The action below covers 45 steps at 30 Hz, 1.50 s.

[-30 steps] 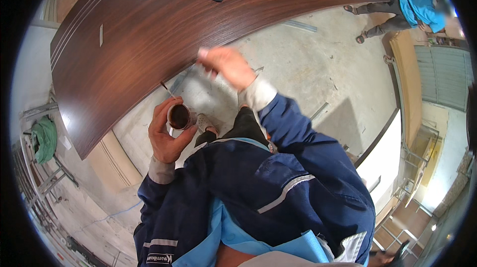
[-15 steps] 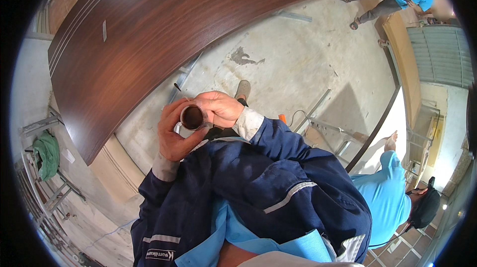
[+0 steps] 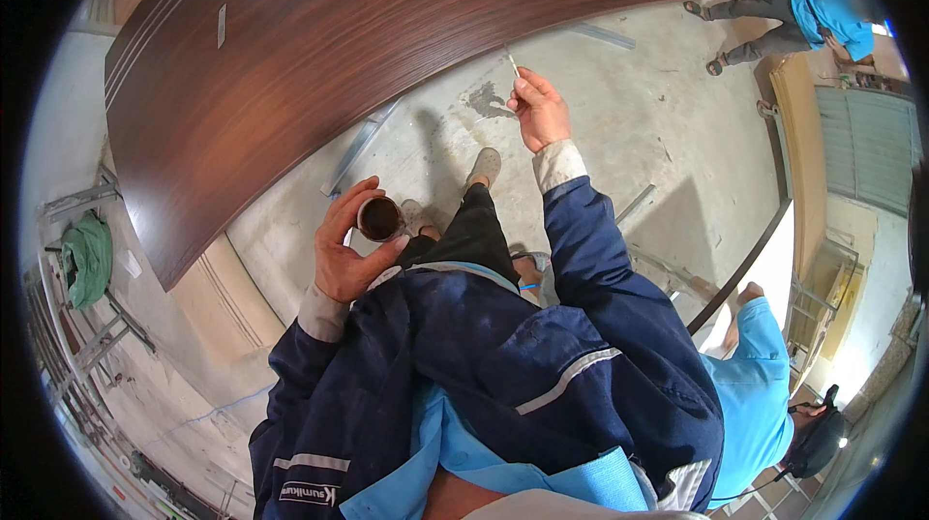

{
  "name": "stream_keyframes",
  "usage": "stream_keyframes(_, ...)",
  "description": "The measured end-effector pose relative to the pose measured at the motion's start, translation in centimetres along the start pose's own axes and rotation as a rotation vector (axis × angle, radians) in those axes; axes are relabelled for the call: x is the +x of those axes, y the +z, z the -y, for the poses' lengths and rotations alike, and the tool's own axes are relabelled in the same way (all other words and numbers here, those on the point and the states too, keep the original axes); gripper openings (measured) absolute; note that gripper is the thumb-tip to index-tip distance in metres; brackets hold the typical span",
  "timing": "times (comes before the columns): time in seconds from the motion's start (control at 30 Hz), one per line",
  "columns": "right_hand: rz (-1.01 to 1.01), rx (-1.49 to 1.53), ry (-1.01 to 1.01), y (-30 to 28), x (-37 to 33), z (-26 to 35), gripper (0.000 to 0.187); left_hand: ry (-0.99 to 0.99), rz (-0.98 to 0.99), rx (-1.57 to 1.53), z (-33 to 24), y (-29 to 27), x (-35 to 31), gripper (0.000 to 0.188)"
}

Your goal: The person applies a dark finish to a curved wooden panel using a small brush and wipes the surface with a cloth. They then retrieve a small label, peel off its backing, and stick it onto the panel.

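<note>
the left hand (image 3: 341,267) curls round a small, round, pale-rimmed cup (image 3: 380,218) of dark brown liquid, likely keeping it level; the right hand's (image 3: 542,118) fingers pinch a thin pale stick (image 3: 515,65), glossy dark-brown wood-grain panel (image 3: 281,85) just beyond them.

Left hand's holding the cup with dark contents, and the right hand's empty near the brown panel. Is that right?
Not quite: the right hand isn't empty. The head view shows it holding a thin, pale stick near the brown panel; the left hand holds the cup.
</note>
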State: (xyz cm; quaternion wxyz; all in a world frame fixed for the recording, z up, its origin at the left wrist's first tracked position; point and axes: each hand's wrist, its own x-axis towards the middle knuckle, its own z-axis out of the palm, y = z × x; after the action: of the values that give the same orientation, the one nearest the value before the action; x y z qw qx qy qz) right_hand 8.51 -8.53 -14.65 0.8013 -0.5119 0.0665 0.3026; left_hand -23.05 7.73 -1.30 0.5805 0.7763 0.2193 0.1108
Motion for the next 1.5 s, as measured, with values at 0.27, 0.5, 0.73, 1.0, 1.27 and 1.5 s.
stream_keyframes(0.27,-0.141,-0.385,-0.061,-0.8,4.1,-2.5,0.021,-0.052,-0.010,0.017,0.3,0.5,-0.2,0.064)
stream_keyframes(0.5,-0.283,-0.587,-0.320,-0.2,4.4,-4.7,0.018,-0.091,-0.020,0.025,0.5,0.7,-0.4,0.064)
stream_keyframes(0.73,-0.088,-0.687,-0.290,3.5,0.3,-8.8,0.016,-0.061,-0.062,0.033,2.0,0.7,-1.1,0.061)
stream_keyframes(1.0,-0.039,-0.790,-0.294,5.6,-1.7,-9.7,0.018,-0.099,-0.108,-0.004,4.0,-0.2,-3.2,0.060)
stream_keyframes(1.27,-0.222,-0.720,-0.376,3.9,0.5,-9.2,0.018,-0.109,-0.166,-0.023,6.1,-1.5,-5.1,0.061)
stream_keyframes(1.5,0.158,-0.883,-0.276,7.2,-4.5,-11.2,0.018,-0.116,-0.227,0.118,8.7,-2.4,-5.7,0.060)
